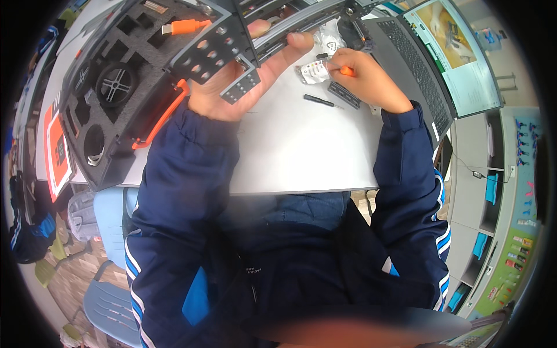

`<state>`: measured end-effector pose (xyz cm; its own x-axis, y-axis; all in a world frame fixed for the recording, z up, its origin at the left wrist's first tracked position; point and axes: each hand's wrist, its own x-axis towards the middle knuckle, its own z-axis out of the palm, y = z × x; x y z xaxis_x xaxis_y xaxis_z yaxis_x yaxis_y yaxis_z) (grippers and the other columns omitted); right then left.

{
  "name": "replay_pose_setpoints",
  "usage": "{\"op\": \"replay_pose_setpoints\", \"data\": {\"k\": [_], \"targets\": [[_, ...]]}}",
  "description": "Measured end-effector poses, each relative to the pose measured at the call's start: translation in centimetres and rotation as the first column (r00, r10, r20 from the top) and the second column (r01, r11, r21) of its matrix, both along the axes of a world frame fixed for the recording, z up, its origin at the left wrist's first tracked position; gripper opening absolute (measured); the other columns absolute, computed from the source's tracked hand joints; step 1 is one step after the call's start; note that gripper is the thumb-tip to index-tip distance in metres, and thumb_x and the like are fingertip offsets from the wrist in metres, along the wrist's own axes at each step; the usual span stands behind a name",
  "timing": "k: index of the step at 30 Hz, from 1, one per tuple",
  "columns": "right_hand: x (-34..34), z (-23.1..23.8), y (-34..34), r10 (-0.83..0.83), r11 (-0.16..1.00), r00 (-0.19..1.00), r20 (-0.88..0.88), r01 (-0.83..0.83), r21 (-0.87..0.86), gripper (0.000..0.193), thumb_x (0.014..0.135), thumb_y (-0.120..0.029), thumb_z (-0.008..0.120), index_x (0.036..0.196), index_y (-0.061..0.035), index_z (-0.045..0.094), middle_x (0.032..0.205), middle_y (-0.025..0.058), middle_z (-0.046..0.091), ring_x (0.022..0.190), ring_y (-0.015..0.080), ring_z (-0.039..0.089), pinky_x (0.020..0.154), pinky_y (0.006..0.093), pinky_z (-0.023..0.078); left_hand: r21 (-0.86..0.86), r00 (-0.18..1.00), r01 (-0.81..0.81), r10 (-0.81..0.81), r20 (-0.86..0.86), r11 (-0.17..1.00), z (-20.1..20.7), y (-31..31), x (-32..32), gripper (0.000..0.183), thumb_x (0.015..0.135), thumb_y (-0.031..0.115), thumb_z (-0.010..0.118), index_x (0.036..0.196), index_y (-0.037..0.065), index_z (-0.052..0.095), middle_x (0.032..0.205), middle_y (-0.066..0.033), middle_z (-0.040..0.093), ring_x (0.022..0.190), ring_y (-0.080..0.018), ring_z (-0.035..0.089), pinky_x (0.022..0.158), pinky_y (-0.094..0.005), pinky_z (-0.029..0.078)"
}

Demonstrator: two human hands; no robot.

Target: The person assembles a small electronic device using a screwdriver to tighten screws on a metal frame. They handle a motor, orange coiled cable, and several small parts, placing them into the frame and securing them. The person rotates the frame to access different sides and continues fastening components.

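Black screwdriver (318,100): lies on the white bench (301,151), handle to the left, bare shaft to the right.
Black frame (214,55): held aloft to the left of the screwdriver and beyond it, its perforated plate tilted, its long beam running off toward the far side.
White packet (313,72): just beyond the screwdriver, its small printed label facing up, with a clear bag (331,36) farther out.
Frame care: the work in hand looks like fetching small hardware while bearing the frame's weight. It seems best to brace the frame near its middle, or rest an edge on the bench, so it does not sag or twist.
Packet care: a light pinch with the opening turned upward should stop small pieces spilling and rolling toward the screwdriver.
Left hand (270,69): left of the screwdriver and raised, half open around the frame, supporting it from beneath; the thumb stretches along the beam, and some fingers are hidden behind metal.
Right hand (368,78): right of the screwdriver and slightly beyond it, curled nearly closed about an orange piece (347,71), fingertips at the packet's right end; whether they grip the packet cannot be told.
Sleeves (194,156): both navy forearms rise from the near side, flanking the screwdriver; the right one angles inward to its hand.
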<state>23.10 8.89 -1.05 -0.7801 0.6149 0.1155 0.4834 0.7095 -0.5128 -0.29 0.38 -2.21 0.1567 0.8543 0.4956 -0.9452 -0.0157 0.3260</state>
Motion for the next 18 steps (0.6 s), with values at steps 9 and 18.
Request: {"op": "replay_pose_setpoints", "data": {"k": [9,18], "targets": [[-2.1,-0.1,-0.8,-0.058,0.981,0.998,0.026,0.052,0.189,0.012,0.079,-0.01,0.067,0.084,0.0003,0.07,0.087,0.0165,0.065,0.082,0.0358,0.063,0.076,0.0396,0.05,-0.041,0.999,-0.011,0.01,-0.036,0.999,0.1,-0.3,0.0,0.016,0.088,0.001,0.062,0.104,-0.002,0.061,0.111,-0.0147,0.061,0.099,-0.0248,0.058,0.098,-0.0406,0.05],[-3.3,-0.1,-0.9,-0.119,0.967,0.992,0.05,0.104,0.232,0.015,0.08,-0.012,0.065,0.085,0.0008,0.072,0.086,0.0178,0.067,0.083,0.0356,0.065,0.075,0.0414,0.052,-0.058,1.0,-0.029,0.028,-0.012,0.998,0.7,-0.8,0.0,0.021,0.089,0.0,0.061,0.109,-0.001,0.06,0.116,-0.015,0.061,0.103,-0.0257,0.057,0.095,-0.0404,0.051]]}}
